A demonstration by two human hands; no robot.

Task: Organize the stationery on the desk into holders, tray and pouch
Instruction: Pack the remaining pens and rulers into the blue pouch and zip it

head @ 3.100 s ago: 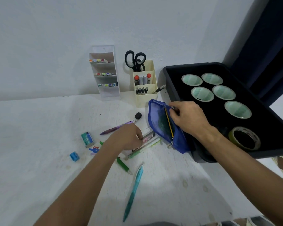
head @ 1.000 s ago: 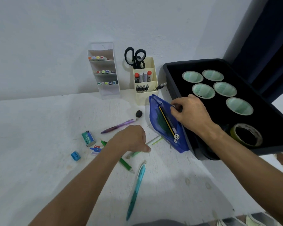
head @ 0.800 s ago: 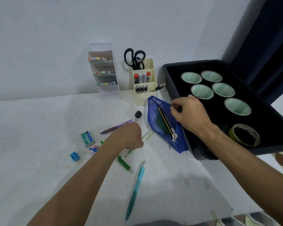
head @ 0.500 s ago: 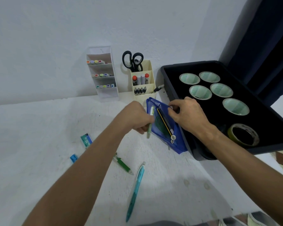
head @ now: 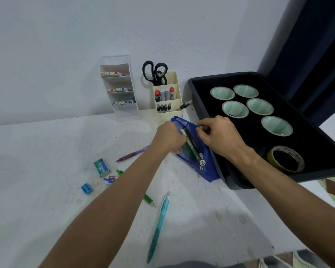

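The blue zip pouch (head: 208, 168) leans against the black tray (head: 220, 76), its mouth held wide. My right hand (head: 221, 137) pinches the pouch's upper right edge. At the mouth, my left hand (head: 170, 138) has its fingers curled round a pale green pen (head: 182, 130) and most of that pen is hidden by the hand and pouch. A yellow-and-black pencil (head: 192, 146) lies inside. On the desk lie a teal pen (head: 159, 227), a green pen (head: 149, 200), a purple pen (head: 132, 154), a teal eraser box (head: 102, 168) and a blue sharpener (head: 86, 188).
A white tiered holder (head: 122, 111) with markers and a cream holder (head: 169, 115) with scissors (head: 155, 72) stand at the wall. The tray holds several green-white tape rolls (head: 235, 109) and a yellowish roll (head: 286, 159). A small blue and red item (head: 109, 179) lies by the eraser box.
My left hand picked a pale green pen off the desk and carried it up and right to the pouch mouth. My right hand stayed on the pouch edge.
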